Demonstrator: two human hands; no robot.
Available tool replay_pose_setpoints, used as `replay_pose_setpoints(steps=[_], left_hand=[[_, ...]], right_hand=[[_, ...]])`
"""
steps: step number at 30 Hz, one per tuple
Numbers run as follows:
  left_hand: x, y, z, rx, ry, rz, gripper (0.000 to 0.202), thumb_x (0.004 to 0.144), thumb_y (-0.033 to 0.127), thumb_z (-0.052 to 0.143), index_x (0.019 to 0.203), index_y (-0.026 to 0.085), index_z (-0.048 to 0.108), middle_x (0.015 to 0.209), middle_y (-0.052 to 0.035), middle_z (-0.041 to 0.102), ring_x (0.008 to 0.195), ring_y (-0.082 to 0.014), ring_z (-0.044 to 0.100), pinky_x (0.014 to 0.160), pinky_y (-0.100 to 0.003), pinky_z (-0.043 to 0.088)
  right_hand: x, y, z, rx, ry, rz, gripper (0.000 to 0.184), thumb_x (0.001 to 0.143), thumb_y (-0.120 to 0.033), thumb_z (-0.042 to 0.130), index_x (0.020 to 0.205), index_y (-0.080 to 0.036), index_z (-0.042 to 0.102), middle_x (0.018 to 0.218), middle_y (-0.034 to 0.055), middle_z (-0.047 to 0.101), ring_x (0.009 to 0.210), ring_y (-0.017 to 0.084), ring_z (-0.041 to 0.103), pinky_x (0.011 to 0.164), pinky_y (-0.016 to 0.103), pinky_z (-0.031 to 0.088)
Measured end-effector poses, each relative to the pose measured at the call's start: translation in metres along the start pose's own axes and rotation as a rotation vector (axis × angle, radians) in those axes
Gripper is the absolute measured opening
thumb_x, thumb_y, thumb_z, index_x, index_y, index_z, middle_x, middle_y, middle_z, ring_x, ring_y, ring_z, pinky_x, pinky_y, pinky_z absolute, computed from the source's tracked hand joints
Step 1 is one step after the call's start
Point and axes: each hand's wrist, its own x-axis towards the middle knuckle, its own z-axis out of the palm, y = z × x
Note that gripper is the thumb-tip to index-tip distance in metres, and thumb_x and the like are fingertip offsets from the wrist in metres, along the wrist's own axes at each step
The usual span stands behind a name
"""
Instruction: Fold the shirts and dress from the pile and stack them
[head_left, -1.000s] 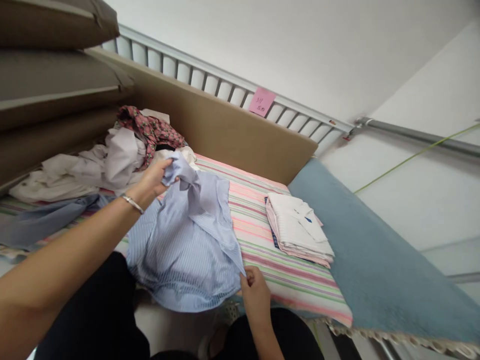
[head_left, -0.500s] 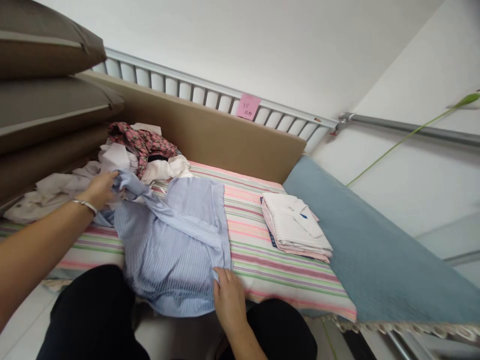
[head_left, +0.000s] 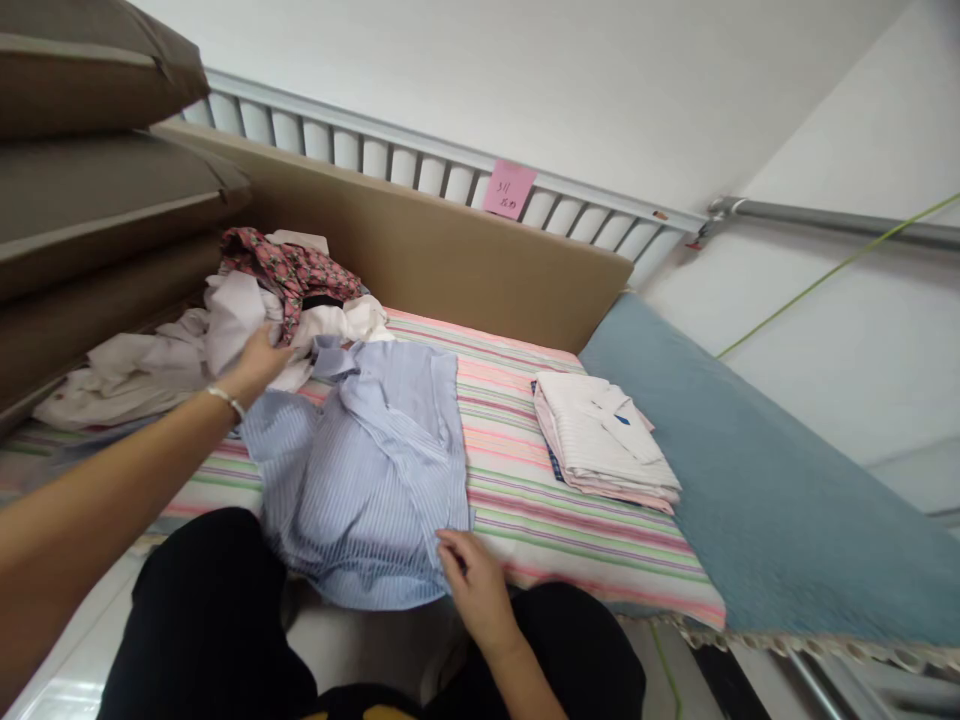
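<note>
A light blue striped shirt (head_left: 375,470) lies spread on the bedding, its lower edge hanging over the front of the bed. One sleeve crosses its body diagonally. My left hand (head_left: 261,362) is open above the left side, between the shirt's collar end and the pile of white clothes (head_left: 142,370); it seems to hold nothing. At the shirt's lower right edge, my right hand (head_left: 474,582) has thumb and forefinger curled together on the cloth. To the right sits a stack of folded shirts (head_left: 600,435), a white striped one on top.
Beside the white clothes lies a red floral garment (head_left: 296,270). Large brown cushions (head_left: 105,190) are stacked at the left. A brown board (head_left: 420,250) and metal railing stand along the back. Striped bedding (head_left: 510,460) and a blue cover (head_left: 720,480) spread beneath.
My left hand has let go of the sleeve end and moved right; the sleeve now lies across the shirt. My right hand stays near the shirt's lower right edge. The view has shifted slightly.
</note>
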Motion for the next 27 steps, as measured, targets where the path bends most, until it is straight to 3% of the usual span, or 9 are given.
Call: replay_pose_setpoints(steps=[4,5,8,9,12,15,18,23,27], left_hand=[[-0.079,-0.058,0.013,0.122,-0.013,-0.115,0.022,0.067,0.001,0.066,0.085,0.012,0.059,0.069,0.0019,0.063,0.058,-0.009,0.056,0.052,-0.015,0.041],[-0.103,-0.075,0.02,0.15,-0.118,-0.246,0.017,0.07,0.01,0.068,0.085,0.012,0.06,0.073,-0.0017,0.065,0.061,-0.0118,0.059,0.056,-0.018,0.044],[-0.177,-0.127,0.047,0.108,-0.396,-0.671,0.033,0.071,0.038,0.069,0.088,0.012,0.06,0.081,-0.0077,0.067,0.068,-0.0173,0.063,0.063,-0.028,0.047],[-0.198,-0.142,0.058,0.085,-0.428,-0.746,0.038,0.068,0.044,0.07,0.088,0.013,0.059,0.082,-0.0075,0.067,0.072,-0.0177,0.063,0.065,-0.028,0.047],[-0.24,-0.173,0.091,0.071,-0.429,-0.764,0.044,0.059,0.05,0.073,0.079,0.015,0.055,0.077,-0.0043,0.064,0.073,-0.0169,0.061,0.062,-0.026,0.043],[-0.253,-0.185,0.115,0.091,-0.356,-0.673,0.042,0.055,0.046,0.075,0.07,0.017,0.048,0.063,0.0009,0.057,0.063,-0.0137,0.056,0.058,-0.024,0.04],[-0.251,-0.19,0.122,0.067,-0.369,-0.594,0.034,0.056,0.039,0.071,0.071,0.018,0.05,0.06,0.0031,0.055,0.053,-0.0103,0.052,0.056,-0.024,0.04],[-0.237,-0.201,0.106,0.333,-0.384,-0.712,0.024,0.054,0.029,0.067,0.065,0.019,0.048,0.053,0.0011,0.056,0.048,-0.0135,0.053,0.048,-0.024,0.037],[-0.208,-0.185,0.095,0.486,-0.459,-0.553,0.023,0.057,0.035,0.063,0.07,0.019,0.052,0.059,0.001,0.059,0.043,-0.0122,0.051,0.044,-0.023,0.035]], right_hand=[[-0.011,0.033,-0.019,0.102,0.125,0.227,0.027,0.086,-0.039,0.046,0.09,-0.02,0.064,0.088,0.0059,0.069,0.082,0.02,0.063,0.078,0.031,0.049],[-0.014,0.041,-0.02,0.126,0.129,0.272,0.028,0.084,-0.042,0.047,0.09,-0.02,0.064,0.086,0.0062,0.069,0.081,0.02,0.064,0.076,0.032,0.05],[-0.021,0.053,-0.011,0.221,0.118,0.37,0.035,0.079,-0.05,0.05,0.093,-0.019,0.062,0.088,0.008,0.07,0.078,0.022,0.065,0.069,0.032,0.051],[-0.021,0.053,-0.007,0.259,0.11,0.396,0.038,0.078,-0.052,0.051,0.094,-0.019,0.061,0.088,0.0083,0.07,0.075,0.022,0.065,0.066,0.032,0.051],[-0.019,0.047,0.007,0.377,0.081,0.469,0.04,0.072,-0.054,0.054,0.091,-0.019,0.057,0.075,0.0049,0.067,0.058,0.019,0.061,0.053,0.03,0.048],[-0.017,0.039,0.014,0.467,0.064,0.491,0.038,0.065,-0.051,0.06,0.084,-0.019,0.053,0.06,-0.0017,0.058,0.05,0.015,0.056,0.048,0.027,0.043],[-0.015,0.037,0.01,0.48,0.033,0.489,0.033,0.061,-0.045,0.06,0.08,-0.021,0.051,0.054,-0.0053,0.052,0.045,0.014,0.051,0.046,0.026,0.041],[0.001,0.033,-0.011,0.311,0.039,0.348,0.016,0.069,-0.034,0.05,0.078,-0.022,0.055,0.058,-0.0024,0.055,0.054,0.016,0.057,0.054,0.028,0.045],[0.034,0.018,-0.016,0.311,-0.17,0.245,0.018,0.072,-0.026,0.047,0.085,-0.02,0.059,0.059,-0.003,0.058,0.056,0.014,0.06,0.055,0.025,0.043]])
